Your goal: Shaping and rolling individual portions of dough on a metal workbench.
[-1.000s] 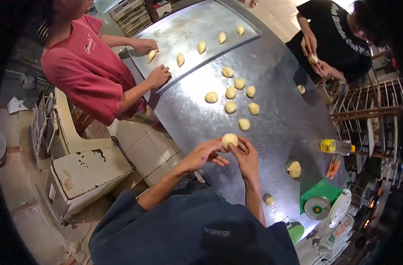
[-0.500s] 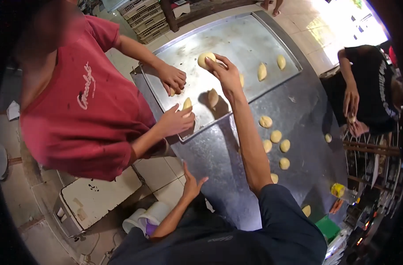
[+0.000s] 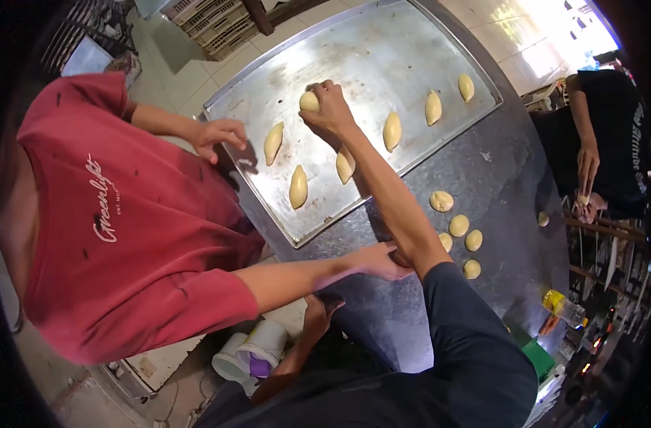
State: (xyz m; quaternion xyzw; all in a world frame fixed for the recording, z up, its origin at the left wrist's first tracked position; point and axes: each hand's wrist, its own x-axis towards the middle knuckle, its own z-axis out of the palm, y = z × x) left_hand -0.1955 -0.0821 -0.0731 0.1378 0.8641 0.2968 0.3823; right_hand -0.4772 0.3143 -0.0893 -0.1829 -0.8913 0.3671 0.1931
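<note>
My right hand (image 3: 330, 108) reaches over the metal baking tray (image 3: 325, 222), its fingers closed round a pale yellow dough ball (image 3: 309, 101). Pointed oval dough pieces lie on the tray: one (image 3: 298, 187) at the near left corner, another (image 3: 273, 143) farther back, and one (image 3: 346, 165) partly covered by my forearm. More sit toward the right, such as this one (image 3: 392, 131). My left hand (image 3: 321, 312) stays low by the table's near edge, holding nothing, fingers apart. It is in shadow and partly behind a co-worker's forearm.
A co-worker in a red shirt (image 3: 125, 207) stands at left; one hand (image 3: 222, 137) is beside the tray, the other (image 3: 384, 261) extends beneath my right forearm. Round dough balls (image 3: 459, 225) lie on the metal table (image 3: 511, 178). Another person (image 3: 603, 143) works at right, near a bottle (image 3: 564, 308).
My right hand has moved left and slightly lower with the dough ball. The red-shirted co-worker has let go of the dough on the tray and stretched one arm across under mine.
</note>
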